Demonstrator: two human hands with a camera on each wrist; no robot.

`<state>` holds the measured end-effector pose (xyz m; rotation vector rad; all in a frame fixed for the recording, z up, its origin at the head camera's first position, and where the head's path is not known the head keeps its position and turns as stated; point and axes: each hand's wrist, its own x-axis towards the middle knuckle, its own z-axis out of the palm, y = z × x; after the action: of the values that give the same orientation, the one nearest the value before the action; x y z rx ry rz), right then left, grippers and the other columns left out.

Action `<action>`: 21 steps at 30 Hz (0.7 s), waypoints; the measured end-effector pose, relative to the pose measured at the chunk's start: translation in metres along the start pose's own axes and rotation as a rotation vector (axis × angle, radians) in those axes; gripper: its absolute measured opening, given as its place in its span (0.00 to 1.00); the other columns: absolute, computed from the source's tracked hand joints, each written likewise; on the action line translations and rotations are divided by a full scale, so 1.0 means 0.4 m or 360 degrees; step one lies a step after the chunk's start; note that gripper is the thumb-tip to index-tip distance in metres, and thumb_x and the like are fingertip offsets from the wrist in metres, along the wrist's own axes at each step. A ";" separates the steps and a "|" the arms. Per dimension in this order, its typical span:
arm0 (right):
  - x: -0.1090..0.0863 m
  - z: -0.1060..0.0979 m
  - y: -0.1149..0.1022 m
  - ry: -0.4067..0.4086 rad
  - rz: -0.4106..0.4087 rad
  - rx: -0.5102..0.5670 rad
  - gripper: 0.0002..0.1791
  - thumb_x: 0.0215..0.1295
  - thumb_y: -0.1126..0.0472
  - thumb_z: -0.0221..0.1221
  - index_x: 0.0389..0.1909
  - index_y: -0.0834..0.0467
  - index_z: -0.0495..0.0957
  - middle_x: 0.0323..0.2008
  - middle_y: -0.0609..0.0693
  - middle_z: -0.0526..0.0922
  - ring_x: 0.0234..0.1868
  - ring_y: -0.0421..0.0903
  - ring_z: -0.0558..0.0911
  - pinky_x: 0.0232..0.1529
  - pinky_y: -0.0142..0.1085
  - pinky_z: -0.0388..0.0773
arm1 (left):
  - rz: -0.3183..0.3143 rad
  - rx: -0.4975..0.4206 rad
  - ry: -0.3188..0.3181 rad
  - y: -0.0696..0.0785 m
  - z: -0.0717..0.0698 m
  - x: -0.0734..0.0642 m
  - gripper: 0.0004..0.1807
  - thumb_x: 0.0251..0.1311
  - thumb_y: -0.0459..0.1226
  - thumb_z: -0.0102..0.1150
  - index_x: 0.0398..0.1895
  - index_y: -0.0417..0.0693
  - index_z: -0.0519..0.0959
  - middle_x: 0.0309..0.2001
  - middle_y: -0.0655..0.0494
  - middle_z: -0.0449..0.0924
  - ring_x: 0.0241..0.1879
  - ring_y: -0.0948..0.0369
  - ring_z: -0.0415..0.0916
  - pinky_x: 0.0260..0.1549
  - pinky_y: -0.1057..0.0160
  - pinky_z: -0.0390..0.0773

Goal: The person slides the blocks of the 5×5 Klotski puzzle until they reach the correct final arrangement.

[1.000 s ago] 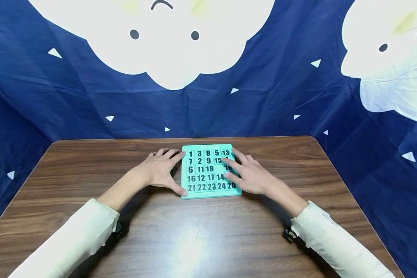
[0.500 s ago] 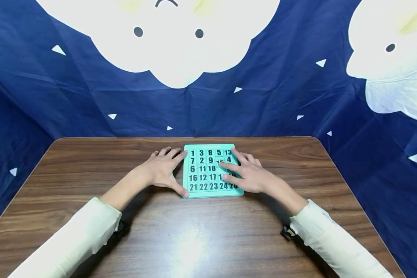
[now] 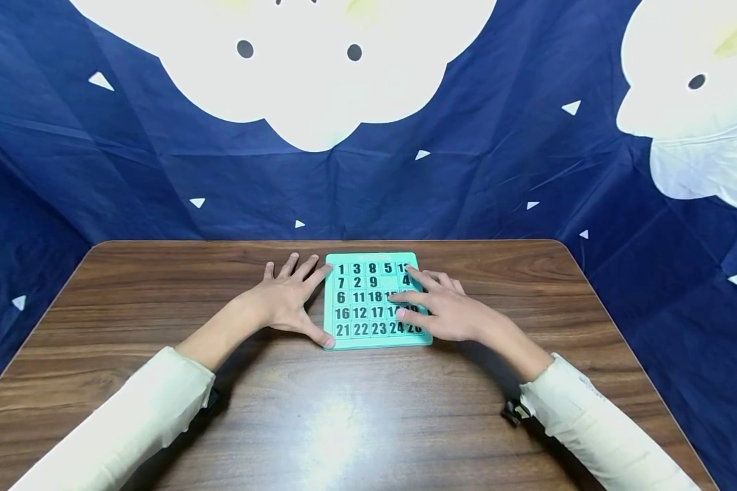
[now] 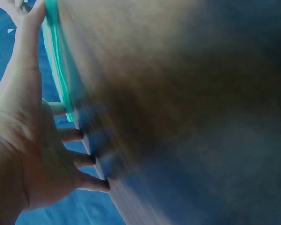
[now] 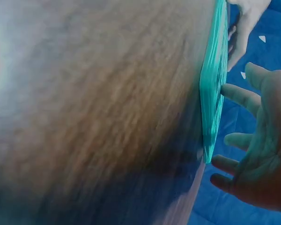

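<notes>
A turquoise number slide puzzle (image 3: 377, 343) lies flat on the wooden table. Its open slot shows in the second row, between 9 and 4, with the 15 tile directly below. My left hand (image 3: 282, 300) is spread along the left side: thumb on the near corner, index fingertip at the upper left edge, remaining fingers on the table. My right hand (image 3: 451, 310) reaches over the right side with fingers extended. Its index fingertip touches the 15 tile and another fingertip lies by the 13. That hand partly covers the right-hand tiles. The left wrist view shows the puzzle's edge (image 4: 58, 61) beside the thumb.
The brown wooden table (image 3: 270, 423) extends toward me, with a bright glare in front of the puzzle. Behind its far edge hangs a blue cloth (image 3: 368, 198) with white cloud shapes. Dark straps show at both pale sleeves (image 3: 596, 416).
My right index finger has slid the 15 tile down one row, so the open slot has moved up into the second row. The left hand stays at the puzzle's left side.
</notes>
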<state>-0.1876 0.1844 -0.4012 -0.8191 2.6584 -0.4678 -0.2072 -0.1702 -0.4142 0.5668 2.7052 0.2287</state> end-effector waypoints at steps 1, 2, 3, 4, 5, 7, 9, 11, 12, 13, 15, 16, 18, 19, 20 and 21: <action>0.006 -0.001 0.003 0.0021 0.0004 0.0013 0.29 0.89 0.31 0.48 0.82 0.32 0.75 0.95 0.56 0.45 0.92 0.70 0.51 0.81 0.81 0.51 | -0.0003 -0.0003 -0.0002 0.000 0.002 0.000 0.90 0.33 0.89 0.73 0.97 0.64 0.41 0.95 0.42 0.35 0.93 0.32 0.28 0.81 0.13 0.34; 0.013 -0.003 0.007 0.0044 0.0012 0.0022 0.29 0.89 0.31 0.48 0.82 0.32 0.75 0.95 0.56 0.44 0.91 0.71 0.52 0.81 0.81 0.50 | -0.0003 -0.0001 -0.0002 -0.001 0.003 0.000 0.90 0.32 0.89 0.73 0.97 0.64 0.41 0.95 0.42 0.35 0.93 0.32 0.28 0.82 0.14 0.35; 0.021 -0.003 0.010 0.0066 0.0024 0.0032 0.30 0.89 0.31 0.48 0.83 0.32 0.75 0.95 0.56 0.44 0.91 0.72 0.51 0.82 0.80 0.50 | 0.0003 0.0000 0.0007 0.000 0.003 0.000 0.90 0.33 0.89 0.73 0.97 0.64 0.41 0.95 0.41 0.36 0.93 0.31 0.30 0.81 0.13 0.36; 0.031 -0.003 0.015 0.0086 0.0039 0.0042 0.31 0.89 0.30 0.47 0.83 0.32 0.74 0.95 0.57 0.43 0.91 0.72 0.51 0.82 0.80 0.49 | 0.0007 -0.0002 0.0013 0.000 0.002 0.000 0.90 0.32 0.88 0.73 0.97 0.64 0.42 0.95 0.41 0.37 0.93 0.31 0.30 0.81 0.13 0.37; 0.041 -0.003 0.020 0.0101 0.0062 0.0057 0.32 0.88 0.30 0.47 0.85 0.32 0.72 0.95 0.56 0.41 0.91 0.73 0.50 0.82 0.79 0.48 | 0.0011 0.0000 0.0020 0.001 0.002 0.001 0.89 0.32 0.88 0.74 0.97 0.63 0.43 0.95 0.40 0.38 0.93 0.30 0.31 0.81 0.13 0.38; 0.064 0.000 0.029 0.0116 0.0104 0.0069 0.33 0.88 0.29 0.46 0.87 0.32 0.68 0.95 0.56 0.37 0.91 0.73 0.47 0.83 0.79 0.46 | 0.0013 -0.0001 0.0020 0.001 0.001 0.003 0.89 0.32 0.88 0.74 0.97 0.63 0.43 0.95 0.41 0.39 0.93 0.30 0.32 0.81 0.13 0.39; 0.083 0.003 0.036 0.0113 0.0140 0.0062 0.35 0.88 0.28 0.45 0.88 0.31 0.65 0.95 0.55 0.33 0.92 0.73 0.44 0.83 0.78 0.44 | 0.0010 -0.0013 0.0016 0.001 -0.001 0.004 0.89 0.32 0.87 0.75 0.96 0.64 0.44 0.95 0.41 0.39 0.93 0.30 0.32 0.81 0.13 0.39; 0.094 0.004 0.039 0.0108 0.0151 0.0045 0.35 0.88 0.27 0.45 0.89 0.31 0.64 0.95 0.54 0.32 0.92 0.72 0.43 0.83 0.78 0.43 | 0.0004 -0.0012 0.0009 -0.001 0.000 0.006 0.90 0.31 0.88 0.75 0.97 0.64 0.44 0.95 0.41 0.39 0.93 0.31 0.31 0.82 0.14 0.39; 0.094 0.002 0.038 0.0105 0.0150 0.0035 0.36 0.88 0.27 0.45 0.89 0.32 0.65 0.95 0.54 0.32 0.92 0.72 0.43 0.83 0.78 0.43 | 0.0005 -0.0012 0.0005 -0.001 0.001 0.007 0.90 0.31 0.88 0.74 0.97 0.64 0.43 0.95 0.41 0.38 0.93 0.31 0.31 0.82 0.14 0.39; 0.093 0.000 0.037 0.0101 0.0148 0.0028 0.35 0.87 0.27 0.45 0.88 0.32 0.66 0.95 0.55 0.32 0.92 0.72 0.42 0.83 0.78 0.42 | 0.0006 -0.0014 0.0005 -0.001 0.001 0.008 0.90 0.31 0.88 0.74 0.97 0.63 0.43 0.95 0.41 0.38 0.93 0.31 0.31 0.81 0.13 0.39; 0.084 -0.005 0.032 0.0097 0.0127 0.0026 0.35 0.87 0.28 0.47 0.87 0.33 0.69 0.95 0.56 0.35 0.93 0.72 0.42 0.84 0.78 0.43 | 0.0012 -0.0014 0.0007 0.000 0.002 0.009 0.90 0.31 0.88 0.74 0.97 0.63 0.43 0.95 0.40 0.39 0.93 0.30 0.32 0.81 0.13 0.39; 0.078 -0.008 0.028 0.0094 0.0113 0.0026 0.34 0.87 0.28 0.48 0.86 0.34 0.71 0.95 0.56 0.37 0.93 0.72 0.42 0.84 0.78 0.43 | 0.0015 -0.0014 0.0009 0.000 0.002 0.009 0.90 0.31 0.88 0.74 0.97 0.62 0.43 0.95 0.40 0.39 0.93 0.30 0.32 0.81 0.12 0.39; 0.068 -0.013 0.020 0.0094 0.0085 0.0032 0.33 0.87 0.29 0.49 0.83 0.36 0.76 0.95 0.57 0.41 0.93 0.72 0.43 0.85 0.78 0.44 | 0.0019 -0.0021 0.0013 0.002 0.000 0.008 0.90 0.31 0.88 0.74 0.96 0.62 0.44 0.95 0.39 0.39 0.93 0.30 0.32 0.80 0.12 0.39; 0.066 -0.015 0.017 0.0101 0.0073 0.0033 0.32 0.87 0.29 0.50 0.81 0.37 0.78 0.95 0.57 0.43 0.93 0.71 0.44 0.85 0.78 0.44 | 0.0018 -0.0022 0.0015 0.002 -0.001 0.007 0.90 0.31 0.88 0.74 0.96 0.62 0.44 0.95 0.39 0.39 0.93 0.30 0.32 0.80 0.12 0.39; 0.067 -0.015 0.013 0.0114 0.0060 0.0034 0.31 0.87 0.30 0.50 0.79 0.38 0.80 0.95 0.57 0.44 0.93 0.71 0.45 0.85 0.78 0.45 | 0.0020 -0.0024 0.0017 0.002 -0.002 0.006 0.90 0.31 0.88 0.75 0.96 0.62 0.44 0.95 0.39 0.39 0.93 0.30 0.32 0.80 0.12 0.39; 0.071 -0.016 0.010 0.0130 0.0045 0.0028 0.31 0.87 0.30 0.51 0.78 0.39 0.81 0.95 0.57 0.45 0.93 0.72 0.46 0.84 0.78 0.46 | 0.0020 -0.0023 0.0017 0.001 -0.002 0.005 0.90 0.31 0.88 0.74 0.96 0.62 0.44 0.95 0.39 0.39 0.93 0.30 0.32 0.80 0.12 0.39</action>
<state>-0.2141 0.1723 -0.4029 -0.7721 2.7325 -0.5280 -0.2090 -0.1690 -0.4139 0.5802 2.7090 0.2554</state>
